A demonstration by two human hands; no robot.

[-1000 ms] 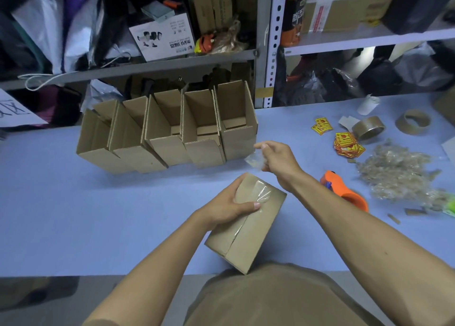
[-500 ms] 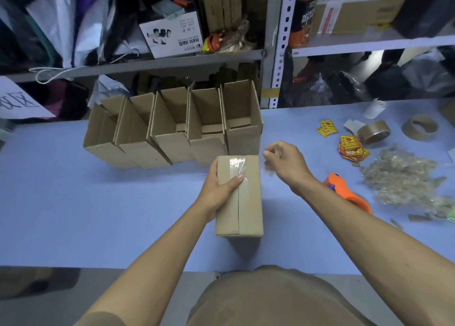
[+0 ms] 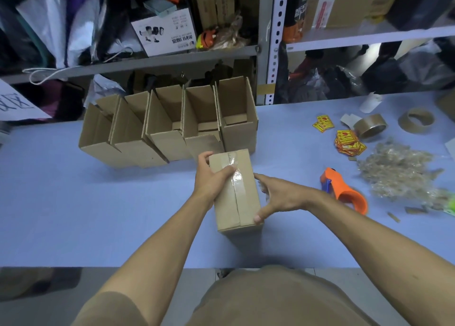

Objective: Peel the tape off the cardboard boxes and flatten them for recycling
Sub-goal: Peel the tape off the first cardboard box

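box: closed carton (image 3: 236, 190) on the blue table (image 3: 73, 202), near the front edge, long side running away from the person
tape: clear strip (image 3: 235, 175) along the top seam of the box, glossy at the far end
left hand: (image 3: 209, 178) curled over the box's left side, thumb lying across the tape, fingers wrapped on the far left edge
right hand: (image 3: 278, 195) spread wide against the box's right side, thumb hooked at the near right corner, fingers straight
open boxes: row of five (image 3: 170, 126) just behind the box, flaps up
dispenser: orange (image 3: 344, 190), right of the right hand
peeled tape: crumpled heap (image 3: 398, 168) at far right
rolls: two (image 3: 371, 125) beyond the heap
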